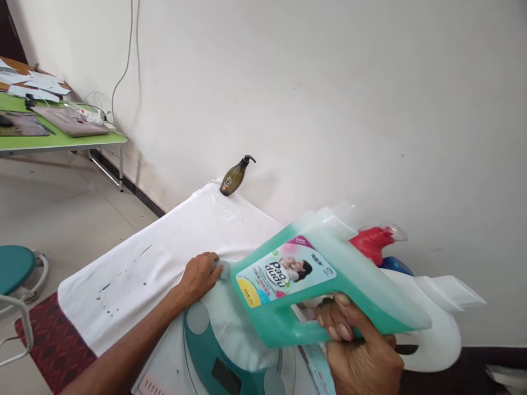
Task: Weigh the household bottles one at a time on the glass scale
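Note:
My right hand [362, 351] is wrapped round the handle of a jug of green liquid detergent [284, 323], holding it tilted above the right side of a bathroom scale [203, 354]. The jug's printed label faces me, and its white neck points up. The scale has a teal and clear top, round metal pads and a dark display. My left hand [200, 278] has its fingers curled at the scale's far left edge, against a metal pad. The jug hides part of the scale.
A dark green pump bottle [234, 176] stands at the white-clothed table's [135, 285] far corner. Behind the jug are a red bottle top [373, 244], a blue object [397, 265] and a white bottle [440, 343]. At left are a teal stool [16, 269] and a green desk [61, 141].

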`<action>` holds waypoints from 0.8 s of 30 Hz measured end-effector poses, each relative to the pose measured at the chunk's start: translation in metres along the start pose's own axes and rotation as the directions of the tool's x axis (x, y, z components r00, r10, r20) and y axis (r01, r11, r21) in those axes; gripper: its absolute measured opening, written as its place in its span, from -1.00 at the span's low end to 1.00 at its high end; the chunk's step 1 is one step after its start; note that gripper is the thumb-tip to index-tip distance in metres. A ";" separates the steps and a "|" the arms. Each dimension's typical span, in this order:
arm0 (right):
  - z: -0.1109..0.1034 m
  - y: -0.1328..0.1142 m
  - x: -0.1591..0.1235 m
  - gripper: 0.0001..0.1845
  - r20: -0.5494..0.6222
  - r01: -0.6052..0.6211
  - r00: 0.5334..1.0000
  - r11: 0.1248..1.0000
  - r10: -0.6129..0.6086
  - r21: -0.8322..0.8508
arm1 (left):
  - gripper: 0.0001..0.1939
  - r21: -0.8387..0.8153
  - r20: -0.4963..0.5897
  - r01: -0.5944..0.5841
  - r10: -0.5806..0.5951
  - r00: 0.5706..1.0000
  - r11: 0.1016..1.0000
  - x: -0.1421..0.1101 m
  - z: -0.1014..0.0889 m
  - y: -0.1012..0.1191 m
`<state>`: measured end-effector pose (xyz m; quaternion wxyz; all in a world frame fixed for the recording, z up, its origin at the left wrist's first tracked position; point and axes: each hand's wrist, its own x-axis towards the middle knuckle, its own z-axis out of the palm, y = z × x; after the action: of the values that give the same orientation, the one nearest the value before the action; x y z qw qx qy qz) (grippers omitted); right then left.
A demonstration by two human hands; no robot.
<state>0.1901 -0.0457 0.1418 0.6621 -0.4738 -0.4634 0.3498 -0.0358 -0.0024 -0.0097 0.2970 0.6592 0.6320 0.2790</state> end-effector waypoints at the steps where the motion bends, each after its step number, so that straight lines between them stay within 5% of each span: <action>1: -0.003 -0.001 -0.009 -0.48 -0.014 -0.033 0.999 0.999 0.033 0.008 | -0.71 0.006 0.000 -0.002 0.002 1.000 1.000 0.000 -0.001 0.000; 5: -0.009 0.003 -0.034 -0.54 -0.071 -0.024 0.997 0.999 0.027 0.047 | -0.70 0.035 -0.002 -0.003 0.003 1.000 0.999 0.000 -0.004 0.001; 13: -0.027 0.013 -0.055 -0.74 0.088 0.094 0.992 0.995 -0.091 -0.030 | -0.67 0.095 0.012 -0.019 0.018 1.000 0.995 0.001 -0.011 0.005; 17: -0.062 0.022 -0.080 -0.49 0.015 0.235 0.971 0.942 -0.238 -0.240 | -0.64 0.115 0.019 -0.031 0.029 0.999 0.993 0.002 -0.014 0.007; 20: -0.095 0.039 -0.116 -0.62 -0.154 0.147 0.953 0.839 -0.262 -0.524 | -0.61 0.132 0.018 -0.032 0.030 0.999 0.991 0.003 -0.015 0.008; 24: -0.124 0.068 -0.159 -0.42 -0.204 -0.058 0.972 0.727 -0.115 -0.684 | -0.56 0.125 -0.011 -0.037 0.039 0.999 0.991 0.003 -0.015 0.008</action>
<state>0.2544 -0.2058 0.0170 0.4949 -0.7150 -0.4863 0.0857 -0.0412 0.0014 0.0062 0.2455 0.6865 0.6375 0.2491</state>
